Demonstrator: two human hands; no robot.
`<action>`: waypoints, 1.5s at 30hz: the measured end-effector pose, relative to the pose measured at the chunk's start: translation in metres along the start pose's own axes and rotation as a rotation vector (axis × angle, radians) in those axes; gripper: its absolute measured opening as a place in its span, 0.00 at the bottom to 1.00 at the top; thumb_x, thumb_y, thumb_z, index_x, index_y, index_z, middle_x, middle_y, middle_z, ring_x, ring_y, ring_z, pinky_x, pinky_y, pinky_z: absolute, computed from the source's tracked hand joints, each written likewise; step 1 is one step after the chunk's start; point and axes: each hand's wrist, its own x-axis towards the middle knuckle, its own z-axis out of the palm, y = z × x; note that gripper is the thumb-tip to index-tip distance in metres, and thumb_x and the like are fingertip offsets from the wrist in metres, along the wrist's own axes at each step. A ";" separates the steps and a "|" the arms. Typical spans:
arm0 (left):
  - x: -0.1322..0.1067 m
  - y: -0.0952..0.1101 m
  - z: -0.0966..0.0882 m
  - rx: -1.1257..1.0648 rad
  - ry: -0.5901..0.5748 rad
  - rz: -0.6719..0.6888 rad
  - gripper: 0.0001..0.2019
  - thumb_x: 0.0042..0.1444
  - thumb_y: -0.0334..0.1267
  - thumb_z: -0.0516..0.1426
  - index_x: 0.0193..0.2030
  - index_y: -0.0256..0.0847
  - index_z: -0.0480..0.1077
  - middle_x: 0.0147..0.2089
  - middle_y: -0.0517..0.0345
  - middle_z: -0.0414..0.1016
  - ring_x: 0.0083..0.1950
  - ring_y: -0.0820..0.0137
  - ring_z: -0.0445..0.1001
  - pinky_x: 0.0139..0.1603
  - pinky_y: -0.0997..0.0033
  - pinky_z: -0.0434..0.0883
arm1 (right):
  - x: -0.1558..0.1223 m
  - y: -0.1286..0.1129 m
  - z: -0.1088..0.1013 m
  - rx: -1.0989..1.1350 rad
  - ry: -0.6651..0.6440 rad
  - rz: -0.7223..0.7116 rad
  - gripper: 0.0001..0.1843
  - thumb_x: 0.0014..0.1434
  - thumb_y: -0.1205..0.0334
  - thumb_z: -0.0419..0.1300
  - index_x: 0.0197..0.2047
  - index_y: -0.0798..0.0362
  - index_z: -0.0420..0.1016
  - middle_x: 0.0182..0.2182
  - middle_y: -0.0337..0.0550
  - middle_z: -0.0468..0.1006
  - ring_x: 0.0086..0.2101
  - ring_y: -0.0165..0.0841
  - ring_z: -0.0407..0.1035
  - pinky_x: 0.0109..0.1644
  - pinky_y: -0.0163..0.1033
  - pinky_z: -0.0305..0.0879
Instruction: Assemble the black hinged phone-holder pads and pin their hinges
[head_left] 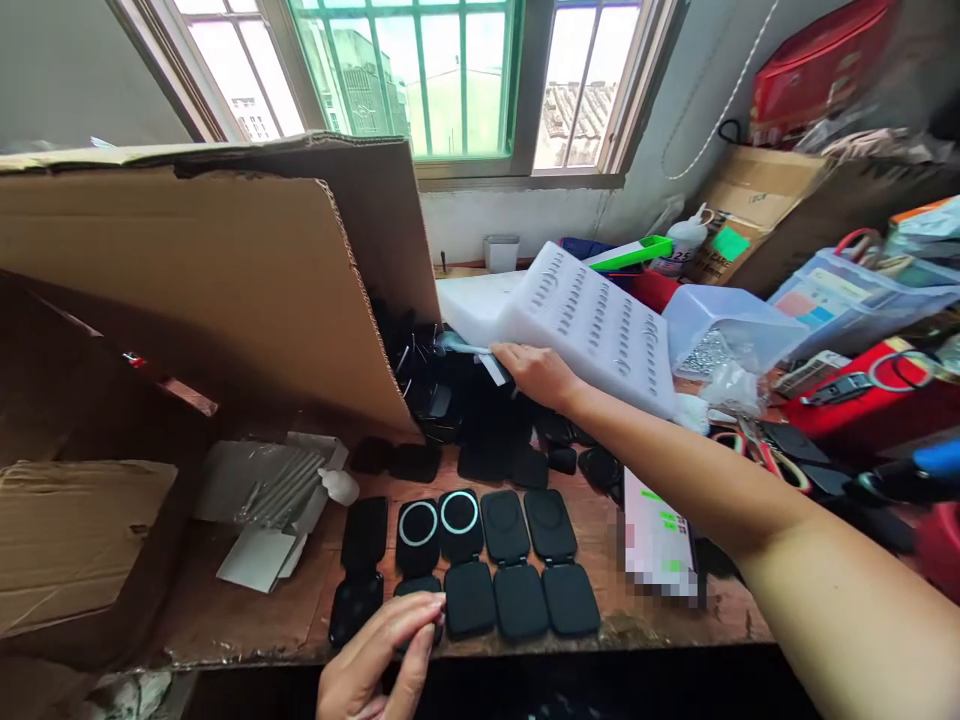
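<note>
Black cases (517, 600) are lying opened flat in a row of five at the six o'clock edge of the wooden bench (300, 600), their lids pointing toward twelve. The left hand (379, 660) is coming in from six o'clock and pinching the near half of the ring-fitted case (418, 523), second from the nine o'clock end, fingertips on top and the thumb tucked at its edge. That case and its three o'clock neighbour are each showing a silver ring (458, 512) seated in the lid; the other three lids are showing none. A phone (660, 540) is lying just beside the row at three o'clock.

Beyond the row, a pile of loose black parts (480, 420) is sitting toward twelve. The right hand (536, 372) is stretching over it and gripping the near corner of the white foam sheet (592, 320), which is curling upward with rows of rings pressed into it. A cardboard flap (225, 290) is leaning in from ten o'clock, and a clear tub (720, 320) is sitting at two o'clock.

As I judge it, the work is going best with the left fingers pressing the case flat so it is not sliding, and with the sheet being drawn level rather than bent, so that its rings are staying seated.
</note>
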 end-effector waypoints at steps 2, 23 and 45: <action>-0.003 0.003 0.002 -0.008 -0.033 0.014 0.15 0.61 0.25 0.59 0.50 0.45 0.77 0.46 0.58 0.84 0.46 0.68 0.84 0.51 0.76 0.79 | -0.034 0.002 0.007 -0.030 -0.002 -0.109 0.22 0.70 0.72 0.47 0.64 0.56 0.66 0.62 0.57 0.72 0.60 0.44 0.69 0.61 0.46 0.65; -0.013 0.058 0.038 -0.076 -0.199 0.138 0.11 0.62 0.27 0.58 0.48 0.42 0.78 0.45 0.53 0.84 0.45 0.69 0.83 0.48 0.76 0.79 | -0.097 -0.045 0.015 0.124 -0.290 0.388 0.22 0.66 0.55 0.59 0.53 0.66 0.76 0.51 0.68 0.78 0.52 0.51 0.74 0.53 0.44 0.69; 0.006 0.083 0.072 -0.712 -0.528 -0.683 0.15 0.60 0.48 0.63 0.42 0.37 0.78 0.38 0.55 0.80 0.38 0.66 0.76 0.43 0.67 0.74 | -0.288 -0.131 -0.030 0.853 0.334 0.204 0.14 0.64 0.62 0.62 0.52 0.46 0.80 0.50 0.49 0.81 0.52 0.42 0.73 0.58 0.53 0.68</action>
